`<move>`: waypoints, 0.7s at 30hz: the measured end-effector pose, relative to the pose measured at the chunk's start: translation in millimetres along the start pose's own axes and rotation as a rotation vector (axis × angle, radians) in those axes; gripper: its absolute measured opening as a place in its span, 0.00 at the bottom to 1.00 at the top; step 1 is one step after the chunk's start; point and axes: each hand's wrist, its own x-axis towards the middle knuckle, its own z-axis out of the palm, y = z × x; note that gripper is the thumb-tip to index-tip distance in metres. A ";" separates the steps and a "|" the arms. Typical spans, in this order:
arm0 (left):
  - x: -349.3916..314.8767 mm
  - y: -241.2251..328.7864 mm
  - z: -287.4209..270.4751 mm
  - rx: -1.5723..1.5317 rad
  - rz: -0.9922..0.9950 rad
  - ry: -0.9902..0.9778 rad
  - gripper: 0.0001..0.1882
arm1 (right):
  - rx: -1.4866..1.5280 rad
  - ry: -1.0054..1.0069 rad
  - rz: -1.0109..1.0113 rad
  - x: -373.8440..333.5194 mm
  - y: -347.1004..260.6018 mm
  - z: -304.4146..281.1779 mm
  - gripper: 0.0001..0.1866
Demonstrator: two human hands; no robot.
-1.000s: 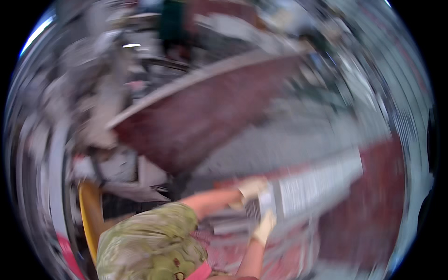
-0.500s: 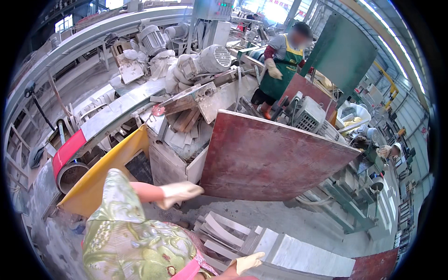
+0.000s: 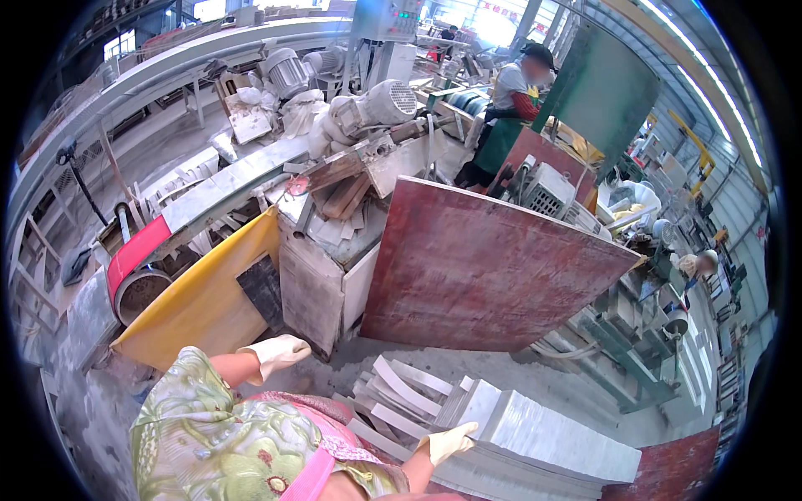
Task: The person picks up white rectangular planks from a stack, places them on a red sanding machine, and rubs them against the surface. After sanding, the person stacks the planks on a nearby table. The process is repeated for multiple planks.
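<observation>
My left hand (image 3: 280, 356), in a cream glove, is in the air in front of my body with its fingers stretched loosely and nothing in it. It is nearest the lower end of the yellow panel (image 3: 200, 301) and the dark floor gap beside it. My right hand (image 3: 449, 442), gloved alike, reaches out over the near edge of a stack of pale grey stone slabs (image 3: 555, 438); its fingers are extended. Whether it touches the slabs I cannot tell. Several narrow, curved stone strips (image 3: 405, 391) lie left of the stack.
A large reddish-brown board (image 3: 493, 275) leans across the middle. Behind it a co-worker (image 3: 518, 100) stands by a green panel (image 3: 606, 100) and a motor (image 3: 547, 196). At left are a conveyor with a red belt end (image 3: 138, 255), wood scraps (image 3: 342, 188) and dusty motors (image 3: 372, 108).
My left hand has drawn back left and down from beside the reddish board. My right hand has moved slightly up over the slabs. The co-worker has turned and leaned toward the green panel.
</observation>
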 end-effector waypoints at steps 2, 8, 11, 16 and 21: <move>-5.8 1.3 6.8 -0.061 0.044 0.030 0.23 | -0.023 -0.015 -0.015 1.4 1.2 -0.6 0.45; -17.2 -34.0 5.6 -0.159 0.053 0.167 0.24 | 0.082 -0.032 -0.078 23.4 26.5 1.7 0.48; -14.8 -68.0 -12.2 -0.269 0.015 0.293 0.19 | 0.059 0.034 -0.178 28.2 39.9 -2.8 0.49; -44.9 -137.4 -97.3 -0.271 -0.018 0.661 0.17 | -0.172 0.067 -0.227 88.0 94.3 -5.7 0.28; -76.4 -236.2 -175.4 -0.289 -0.058 1.139 0.15 | -0.478 0.190 -0.627 -18.5 83.2 29.6 0.37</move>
